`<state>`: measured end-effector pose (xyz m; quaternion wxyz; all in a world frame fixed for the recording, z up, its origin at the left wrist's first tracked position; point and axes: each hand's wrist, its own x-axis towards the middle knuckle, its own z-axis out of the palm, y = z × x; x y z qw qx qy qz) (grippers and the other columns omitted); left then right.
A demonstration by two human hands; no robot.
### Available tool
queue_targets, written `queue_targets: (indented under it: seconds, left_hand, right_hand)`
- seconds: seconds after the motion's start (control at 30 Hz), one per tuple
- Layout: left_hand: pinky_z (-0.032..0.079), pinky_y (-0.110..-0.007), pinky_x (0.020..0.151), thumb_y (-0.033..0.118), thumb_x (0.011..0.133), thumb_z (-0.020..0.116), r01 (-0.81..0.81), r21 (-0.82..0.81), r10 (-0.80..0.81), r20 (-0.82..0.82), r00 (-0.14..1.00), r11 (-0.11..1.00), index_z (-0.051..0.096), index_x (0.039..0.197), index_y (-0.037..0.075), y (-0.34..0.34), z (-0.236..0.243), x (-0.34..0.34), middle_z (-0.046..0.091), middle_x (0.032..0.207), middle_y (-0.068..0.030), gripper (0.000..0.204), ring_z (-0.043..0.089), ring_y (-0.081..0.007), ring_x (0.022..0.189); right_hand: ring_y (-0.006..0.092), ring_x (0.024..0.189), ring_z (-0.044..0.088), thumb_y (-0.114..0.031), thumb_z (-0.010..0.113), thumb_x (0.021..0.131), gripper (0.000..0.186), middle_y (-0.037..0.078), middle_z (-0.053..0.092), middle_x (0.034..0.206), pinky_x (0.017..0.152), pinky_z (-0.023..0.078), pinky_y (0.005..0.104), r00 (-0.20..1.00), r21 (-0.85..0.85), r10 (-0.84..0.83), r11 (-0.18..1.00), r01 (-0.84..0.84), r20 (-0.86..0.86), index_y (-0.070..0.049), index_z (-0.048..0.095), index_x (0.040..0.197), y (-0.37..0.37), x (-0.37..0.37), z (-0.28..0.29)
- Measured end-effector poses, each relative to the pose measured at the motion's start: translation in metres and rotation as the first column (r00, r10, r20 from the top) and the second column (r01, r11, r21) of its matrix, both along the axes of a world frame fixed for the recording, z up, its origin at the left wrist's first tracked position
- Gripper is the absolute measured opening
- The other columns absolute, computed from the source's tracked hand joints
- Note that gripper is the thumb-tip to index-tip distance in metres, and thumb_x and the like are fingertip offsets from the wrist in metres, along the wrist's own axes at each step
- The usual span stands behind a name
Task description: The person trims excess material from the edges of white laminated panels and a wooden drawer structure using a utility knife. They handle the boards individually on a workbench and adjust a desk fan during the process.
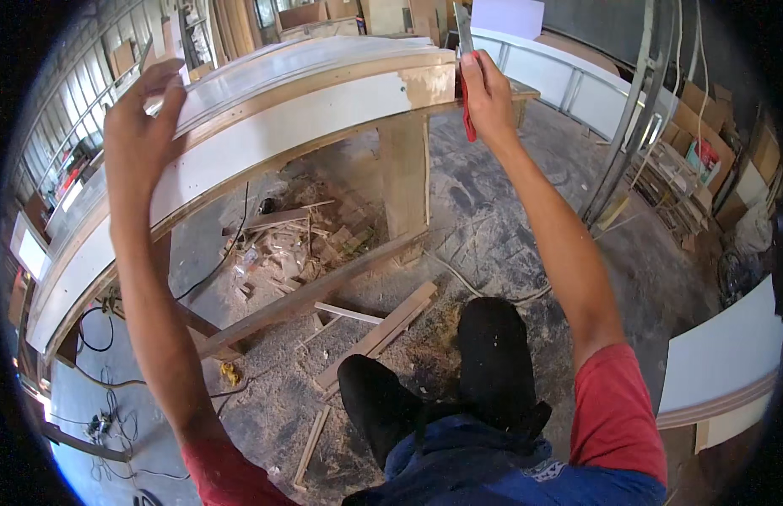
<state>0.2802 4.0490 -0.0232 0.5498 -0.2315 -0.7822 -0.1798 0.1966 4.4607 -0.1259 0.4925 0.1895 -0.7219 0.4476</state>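
Observation:
A long white panel with a raw wooden edge strip lies across the bench in front of me. Its right end has a bare, tan patch. Near the left part of the panel is my left hand, fingers loosely bent and apart, with nothing in it. At the panel's right end, my right hand is closed around a red-handled tool. A flat grey metal blade points up from that hand; the tool's exact kind is not clear.
Under the bench, wood scraps and shavings lie heaped on the dusty floor. Loose boards rest before my knees. Cables trail at the lower left. A metal post stands to the right, and a white curved panel leans at far right.

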Motion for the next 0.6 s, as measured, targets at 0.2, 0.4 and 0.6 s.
queue_targets:
  seconds: [0.2, 0.4, 0.6]
  left_hand:
    - [0.051, -0.035, 0.073, 0.025, 0.091, 0.061, -0.211, -0.034, 0.205, 0.419, 0.884, 0.977, 0.071, 0.103, -0.002, 0.004, -0.006, 0.008, 0.071, 0.085, -0.0172, 0.032, 0.069, -0.0249, 0.077]
    - [0.041, -0.03, 0.061, 0.024, 0.095, 0.058, -0.213, 0.003, 0.201, 0.317, 0.927, 0.977, 0.059, 0.081, -0.002, 0.008, -0.013, 0.015, 0.054, 0.065, -0.0075, 0.029, 0.049, -0.0121, 0.061]
    - [0.043, -0.033, 0.063, 0.029, 0.092, 0.059, -0.265, 0.05, 0.227, 0.38, 0.897, 0.963, 0.066, 0.084, 0.001, 0.017, -0.011, 0.01, 0.059, 0.064, -0.0094, 0.029, 0.055, -0.0188, 0.06]
  right_hand:
    - [0.0237, 0.074, 0.063, -0.049, 0.05, 0.101, 0.052, 0.014, 0.065, 0.078, 0.07, 0.049, 0.0366, 0.995, -0.045, -0.074, 0.996, 0.071, -0.073, 0.002, 0.058, 0.1, 0.004, 0.001, -0.005]
    - [0.0127, 0.06, 0.062, -0.033, 0.05, 0.105, 0.027, 0.007, 0.064, 0.073, 0.055, 0.048, 0.0268, 0.96, -0.481, 0.193, 0.834, -0.269, -0.202, -0.005, 0.052, 0.102, -0.041, 0.053, -0.042]
    - [0.0068, 0.044, 0.042, -0.036, 0.047, 0.106, 0.027, 0.0, 0.051, 0.064, 0.042, 0.035, 0.0233, 0.765, -0.569, 0.637, 0.666, -0.482, 0.097, -0.008, 0.049, 0.106, -0.068, 0.075, -0.091]
